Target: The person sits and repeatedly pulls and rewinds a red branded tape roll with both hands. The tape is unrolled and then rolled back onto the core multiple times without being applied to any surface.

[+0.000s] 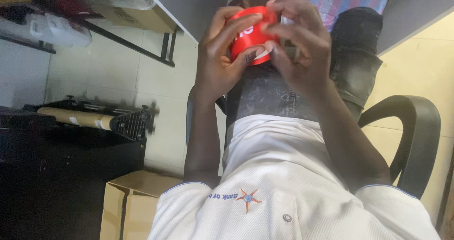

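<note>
Both hands share the grip on a red roll of tape point(249, 34), held up in the air over the person's lap. On the left side of the picture, one hand point(220, 60) wraps around the roll from the side and below, fingers curled shut on its edge. On the right side, the other hand point(300, 46) comes over the top, and its fingertips point(272, 31) pinch at the roll's face.

The view looks flipped, with the shirt at the bottom, so I cannot tell for sure which hand is the left one.

The roll sits right between the two palms, touching both. Its round face is turned toward the camera. Neither hand is nearer; both are on it.

Under the hands are dark trousers point(269, 93). A black chair arm point(416, 136) curves at the right. A cardboard box point(127, 197) stands on the floor, well apart from the roll.
</note>
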